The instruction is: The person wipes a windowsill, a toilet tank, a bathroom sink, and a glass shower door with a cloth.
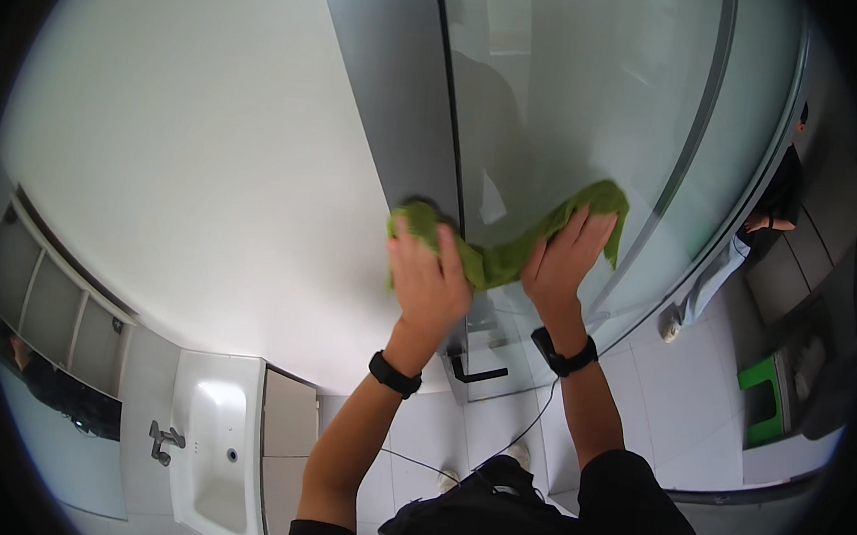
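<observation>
A green cloth (501,263) stretches between both my hands. My left hand (430,279) presses one end of it against the grey metal frame (385,70) beside the white wall. With my right hand (568,264) I hold the other end flat on the glass panel (589,102). The cloth's middle sags between the hands, across the frame's edge. Both hands lie over the cloth with fingers pointing up, and the cloth partly hides the fingertips. A black door handle (481,373) sits below the hands, low on the glass door.
At lower left stands a white washbasin (222,450) with a metal tap (165,440), beside a mirror cabinet (55,289). A thin cable (527,427) runs past my right forearm. Beyond the glass at right stands another person (780,202), near a green stool (762,402).
</observation>
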The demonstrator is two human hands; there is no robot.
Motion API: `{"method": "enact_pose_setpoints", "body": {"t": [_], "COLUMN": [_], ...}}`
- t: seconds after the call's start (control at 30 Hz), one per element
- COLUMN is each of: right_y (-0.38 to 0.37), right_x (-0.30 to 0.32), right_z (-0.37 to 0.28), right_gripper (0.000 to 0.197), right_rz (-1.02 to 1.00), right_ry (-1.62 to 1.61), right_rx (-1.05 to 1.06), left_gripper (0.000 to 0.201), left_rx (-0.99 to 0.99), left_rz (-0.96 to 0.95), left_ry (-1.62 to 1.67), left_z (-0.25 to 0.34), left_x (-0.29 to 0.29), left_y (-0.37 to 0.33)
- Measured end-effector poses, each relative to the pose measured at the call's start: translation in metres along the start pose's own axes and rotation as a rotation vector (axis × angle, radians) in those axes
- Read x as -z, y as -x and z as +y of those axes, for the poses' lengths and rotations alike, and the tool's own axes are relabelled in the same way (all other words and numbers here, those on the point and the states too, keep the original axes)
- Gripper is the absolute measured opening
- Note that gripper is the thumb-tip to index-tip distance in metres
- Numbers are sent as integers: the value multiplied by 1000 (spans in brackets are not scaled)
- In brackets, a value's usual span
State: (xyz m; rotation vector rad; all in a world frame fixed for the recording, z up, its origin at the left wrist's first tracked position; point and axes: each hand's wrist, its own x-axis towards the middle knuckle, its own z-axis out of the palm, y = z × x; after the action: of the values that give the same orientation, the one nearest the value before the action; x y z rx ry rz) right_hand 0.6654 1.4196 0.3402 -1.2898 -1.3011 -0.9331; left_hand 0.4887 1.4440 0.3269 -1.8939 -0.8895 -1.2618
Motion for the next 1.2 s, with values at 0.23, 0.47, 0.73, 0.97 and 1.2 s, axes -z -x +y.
{"method": "enact_pose_setpoints", "body": {"t": [0.23,0.47,0.73,0.97,1.2], "right_y": [9,-131,-228,-235,-193], "right_x": [10,37,65,76,61], "right_z": [28,46,134,224,295], "right_gripper": [61,62,59,54,61], "right_rz": [-105,46,284,221,177], "right_ry": [16,19,109,168,36], "right_rx": [112,215,361,182,76], "left_gripper": [75,85,68,61,57], "left_rx": [-59,53,42,20,34], "left_rz": [-188,101,429,367,242], "left_ry": [16,-33,-445,-49,11], "left_z": [8,25,99,169,224], "left_x": [15,45,16,-22,-87], "left_y": [-29,-181,-271,-311,-284]}}
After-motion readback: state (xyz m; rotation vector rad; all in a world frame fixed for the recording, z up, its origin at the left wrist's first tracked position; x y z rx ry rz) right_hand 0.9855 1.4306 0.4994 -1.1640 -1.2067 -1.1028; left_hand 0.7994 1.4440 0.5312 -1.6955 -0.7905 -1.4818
